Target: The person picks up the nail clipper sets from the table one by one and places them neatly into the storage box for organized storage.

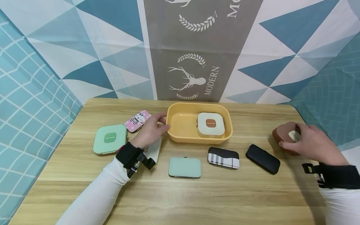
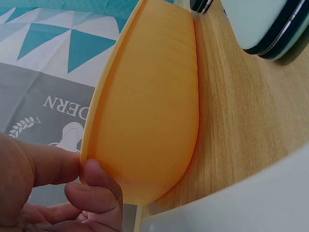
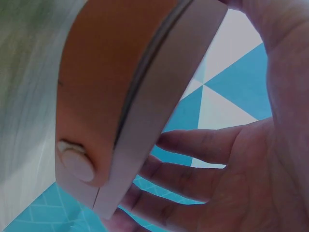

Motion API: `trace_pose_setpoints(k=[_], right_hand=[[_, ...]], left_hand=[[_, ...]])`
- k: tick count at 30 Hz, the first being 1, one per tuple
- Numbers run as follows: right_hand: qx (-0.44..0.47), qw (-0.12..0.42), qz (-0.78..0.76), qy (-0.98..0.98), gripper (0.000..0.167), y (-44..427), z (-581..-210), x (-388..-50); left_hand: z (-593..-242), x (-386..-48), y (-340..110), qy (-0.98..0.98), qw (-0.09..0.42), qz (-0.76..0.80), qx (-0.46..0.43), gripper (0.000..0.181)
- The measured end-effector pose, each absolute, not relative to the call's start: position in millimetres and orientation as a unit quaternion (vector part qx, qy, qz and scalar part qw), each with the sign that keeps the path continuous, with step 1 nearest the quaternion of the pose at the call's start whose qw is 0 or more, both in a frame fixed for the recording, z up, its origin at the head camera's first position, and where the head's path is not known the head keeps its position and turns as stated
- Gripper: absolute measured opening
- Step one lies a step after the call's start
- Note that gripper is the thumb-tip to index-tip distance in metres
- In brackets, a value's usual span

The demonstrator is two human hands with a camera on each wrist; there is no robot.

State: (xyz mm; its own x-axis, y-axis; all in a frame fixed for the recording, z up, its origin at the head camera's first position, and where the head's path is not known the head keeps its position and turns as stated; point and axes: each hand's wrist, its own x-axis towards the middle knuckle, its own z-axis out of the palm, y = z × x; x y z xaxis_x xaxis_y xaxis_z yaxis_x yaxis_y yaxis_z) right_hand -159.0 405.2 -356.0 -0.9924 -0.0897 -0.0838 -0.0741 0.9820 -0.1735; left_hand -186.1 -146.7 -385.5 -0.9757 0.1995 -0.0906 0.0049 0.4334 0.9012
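Observation:
At the back middle of the table stands a yellow plastic basket (image 1: 181,123), with a cream square manicure case (image 1: 217,129) lying in its right half. My left hand (image 1: 149,131) pinches the basket's left rim between thumb and fingers; the left wrist view shows the fingertips on the basket wall (image 2: 149,96). Far to the right, my right hand (image 1: 315,142) grips a brown rounded-square case (image 1: 281,131) with a cream label. Close up in the right wrist view, the brown case (image 3: 106,82) shows a strap with a round snap, and my fingers hold its edge.
Left of the basket lie a mint square case (image 1: 98,140) and a pink patterned case (image 1: 135,122). A white flat item (image 1: 155,151) is partly under my left wrist. In front are a pale green case (image 1: 184,167), a plaid-and-black case (image 1: 223,157) and a black case (image 1: 262,158).

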Motion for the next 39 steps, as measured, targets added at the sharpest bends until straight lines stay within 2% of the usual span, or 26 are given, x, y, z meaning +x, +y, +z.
trace_pose_setpoints(k=[18,23,33,39], right_hand=[[-0.066,0.028,-0.088,0.993,0.1,388.8,-345.6,-160.3],[-0.078,0.011,-0.089,0.993,0.092,383.8,-342.3,-161.8],[-0.097,0.007,-0.098,0.99,0.088,372.4,-333.9,-165.8],[-0.113,-0.001,-0.104,0.988,0.077,365.4,-329.8,-168.9]], left_hand=[[-384.8,-184.9,-145.2,0.845,0.093,0.524,0.057,0.057],[-382.7,-184.0,-144.9,0.844,0.094,0.524,0.056,0.058],[-384.0,-185.0,-146.0,0.845,0.098,0.524,0.052,0.057],[-384.2,-184.9,-146.4,0.845,0.098,0.523,0.054,0.058]])
